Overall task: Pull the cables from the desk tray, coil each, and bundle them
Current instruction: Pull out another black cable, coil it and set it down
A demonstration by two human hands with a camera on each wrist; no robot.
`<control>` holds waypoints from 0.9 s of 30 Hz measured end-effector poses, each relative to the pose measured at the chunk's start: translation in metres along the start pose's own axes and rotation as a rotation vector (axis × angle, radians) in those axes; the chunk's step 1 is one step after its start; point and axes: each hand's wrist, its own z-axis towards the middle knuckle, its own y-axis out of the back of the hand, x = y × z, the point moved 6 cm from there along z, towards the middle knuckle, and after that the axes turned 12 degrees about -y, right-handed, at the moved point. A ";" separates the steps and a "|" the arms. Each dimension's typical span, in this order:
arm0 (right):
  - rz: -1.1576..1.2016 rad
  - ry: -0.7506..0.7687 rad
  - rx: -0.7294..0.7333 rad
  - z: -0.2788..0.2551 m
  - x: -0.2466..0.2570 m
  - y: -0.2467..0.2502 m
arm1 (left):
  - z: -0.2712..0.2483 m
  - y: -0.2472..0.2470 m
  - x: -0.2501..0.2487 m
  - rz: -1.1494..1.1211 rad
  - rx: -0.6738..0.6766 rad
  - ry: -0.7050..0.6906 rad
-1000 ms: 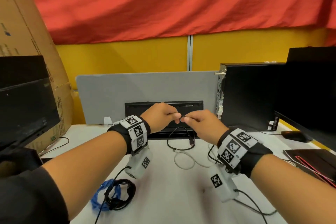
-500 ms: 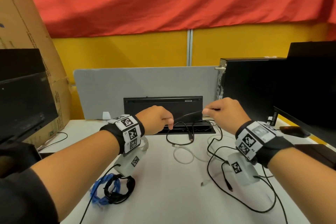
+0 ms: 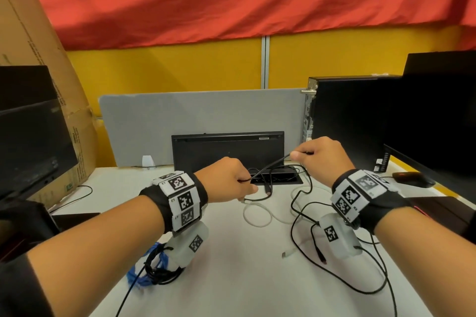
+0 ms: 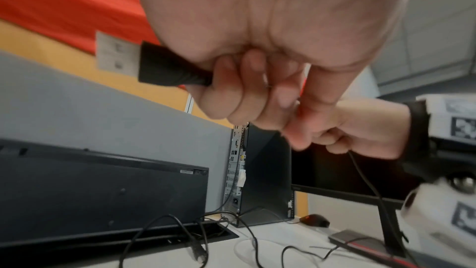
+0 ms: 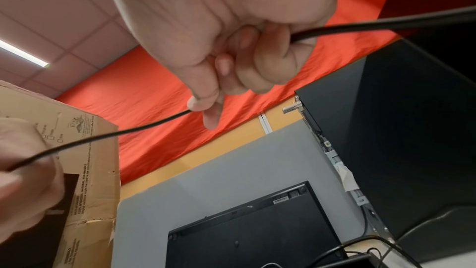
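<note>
Two hands on one black cable (image 3: pixel 270 165), stretched taut above the white worktop (image 3: pixel 231 265). Left hand (image 3: pixel 229 180) has its fingers clenched around the USB plug end (image 4: pixel 165 68); right hand (image 3: pixel 322 159) pinches it further along, up right. Slack loops over the near-right worktop, near the desk tray (image 3: pixel 283 180).

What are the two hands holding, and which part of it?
One black cable. The left hand grips it by its plug end; the right hand grips the cord further along.
</note>
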 end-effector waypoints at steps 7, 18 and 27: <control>0.015 0.021 0.026 -0.009 -0.003 0.006 | -0.006 0.004 0.013 -0.051 -0.239 0.097; 0.073 0.031 -0.054 -0.012 0.005 0.010 | -0.003 0.002 0.010 -0.150 -0.215 0.069; -0.135 -0.035 0.244 -0.037 -0.005 -0.049 | -0.005 -0.001 -0.019 -1.249 -0.276 0.072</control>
